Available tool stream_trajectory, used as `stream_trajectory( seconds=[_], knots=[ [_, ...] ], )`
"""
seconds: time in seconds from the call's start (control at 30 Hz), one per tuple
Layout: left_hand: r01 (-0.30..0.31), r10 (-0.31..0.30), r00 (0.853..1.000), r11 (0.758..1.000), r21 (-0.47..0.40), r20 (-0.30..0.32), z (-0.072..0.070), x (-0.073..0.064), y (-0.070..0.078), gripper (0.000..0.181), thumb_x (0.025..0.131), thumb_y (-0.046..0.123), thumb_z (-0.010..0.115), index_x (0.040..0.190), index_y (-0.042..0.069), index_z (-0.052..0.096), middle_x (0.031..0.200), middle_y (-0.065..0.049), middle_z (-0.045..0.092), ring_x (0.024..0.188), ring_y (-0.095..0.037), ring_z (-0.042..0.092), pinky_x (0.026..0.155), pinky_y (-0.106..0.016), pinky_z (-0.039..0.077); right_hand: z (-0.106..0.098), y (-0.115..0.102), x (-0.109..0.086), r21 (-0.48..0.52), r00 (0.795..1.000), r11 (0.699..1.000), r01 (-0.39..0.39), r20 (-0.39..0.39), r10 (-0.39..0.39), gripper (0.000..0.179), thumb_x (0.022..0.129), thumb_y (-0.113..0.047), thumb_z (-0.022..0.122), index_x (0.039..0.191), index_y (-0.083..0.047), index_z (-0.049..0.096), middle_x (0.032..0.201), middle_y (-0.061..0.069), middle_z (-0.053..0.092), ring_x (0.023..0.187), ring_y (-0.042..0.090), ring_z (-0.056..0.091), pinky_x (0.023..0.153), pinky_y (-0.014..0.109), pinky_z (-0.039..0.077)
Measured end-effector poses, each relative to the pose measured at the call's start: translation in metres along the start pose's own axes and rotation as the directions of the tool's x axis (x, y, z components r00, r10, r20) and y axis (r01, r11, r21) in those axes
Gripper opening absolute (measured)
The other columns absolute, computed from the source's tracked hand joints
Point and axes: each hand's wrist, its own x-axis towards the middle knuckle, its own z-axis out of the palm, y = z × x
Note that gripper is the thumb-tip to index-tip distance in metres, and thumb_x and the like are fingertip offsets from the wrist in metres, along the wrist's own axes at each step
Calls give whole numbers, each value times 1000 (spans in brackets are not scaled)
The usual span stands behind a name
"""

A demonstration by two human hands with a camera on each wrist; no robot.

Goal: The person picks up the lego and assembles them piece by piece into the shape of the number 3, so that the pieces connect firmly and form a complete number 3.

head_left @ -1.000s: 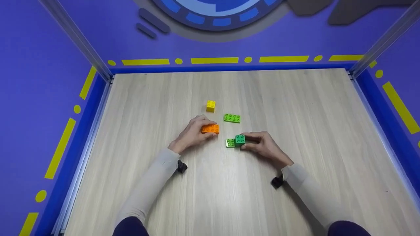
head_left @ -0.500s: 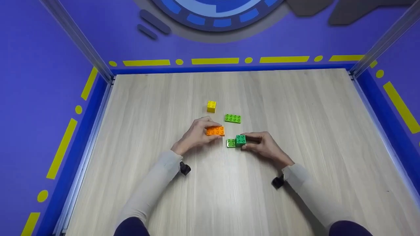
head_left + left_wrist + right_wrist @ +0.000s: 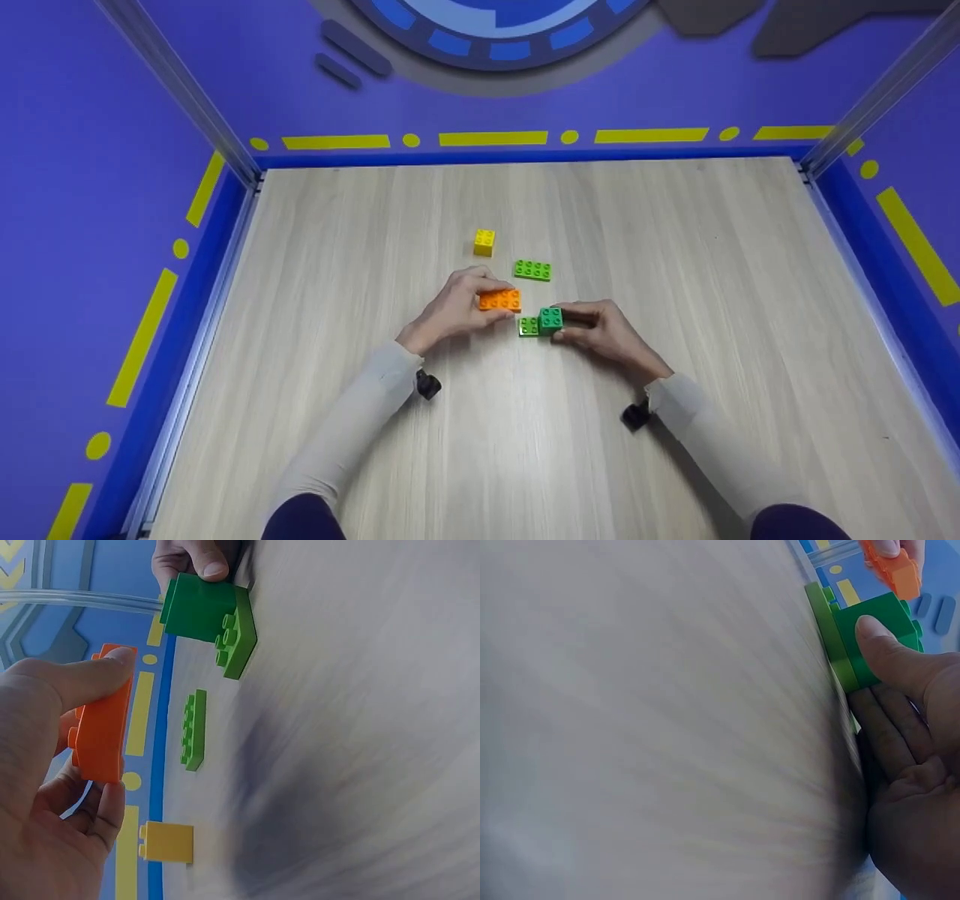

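Observation:
My left hand pinches an orange brick between thumb and fingers; in the left wrist view that orange brick is held above the table, studs away from it. Just to its right, my right hand grips a dark green brick by its sides. This green brick is seated on one end of a thin light green plate, whose other studs stay uncovered. In the right wrist view my thumb lies on the side of the green brick.
A second light green plate lies flat on the wooden table behind the hands. Farther back and left stands a yellow brick. Blue panels with yellow markings border the table's back and sides.
My left hand has carried the orange brick rightward, closer to the green brick and its plate. The right hand keeps its grip in the same place.

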Motion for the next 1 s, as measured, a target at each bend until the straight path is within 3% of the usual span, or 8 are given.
stream_trajectory(
  seconds=[0.47, 0.77, 1.0],
  knots=[
    [-84, 83, 996, 996, 27, 12, 6, 4, 12, 41, 92, 26, 87, 129, 8, 78, 104, -6, 68, 95, -17, 57, 84, -29, 47, 1, -1, 1, -7, 1000, 1000, 17, -4, -17, 46, 87, -15, 89, 131, -12, 77, 130, 10, 76, 124, 29, 71, 108, 43, 54],
    [-94, 94, 995, 995, 32, 18, 11, 6, 19, 42, 92, 27, 87, 128, 9, 78, 108, -7, 70, 95, -18, 59, 85, -30, 48, 1, -1, 1, 6, 1000, 1000, 21, 4, -21, 47, 86, -11, 89, 131, -11, 76, 130, 11, 76, 126, 32, 70, 112, 47, 51],
    [-104, 102, 994, 993, 48, 39, 17, 11, 25, 43, 92, 28, 87, 130, 9, 78, 113, -7, 71, 99, -17, 61, 90, -32, 52, 0, -2, 1, -13, 1000, 1000, 16, -2, -17, 46, 87, -15, 89, 131, -13, 77, 130, 8, 76, 126, 27, 71, 108, 40, 54]
  ],
)
